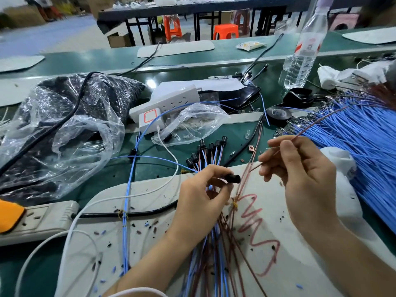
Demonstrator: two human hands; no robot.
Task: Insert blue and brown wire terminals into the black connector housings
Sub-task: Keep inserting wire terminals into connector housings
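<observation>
Left hand [203, 189] is pinching one black, cylindrical housing [233, 179] at its fingertips. Right hand [300, 168] is pinching one thin brown wire [317, 124], with the wire's tip lying just short of the housing. About eight wired housings [205, 148] are lying fanned beyond the left hand. One dense blue sheaf [353, 136] is spreading right of the right hand.

Two hands [199, 194] [304, 172], one bottle [300, 58]

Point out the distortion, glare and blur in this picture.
Head view: wide-angle bending tilts the water bottle; glare speckles the clear plastic bag; the far orange stools are soft; left hand, right hand, brown wire and black connector housing are sharp, evenly lit.
</observation>
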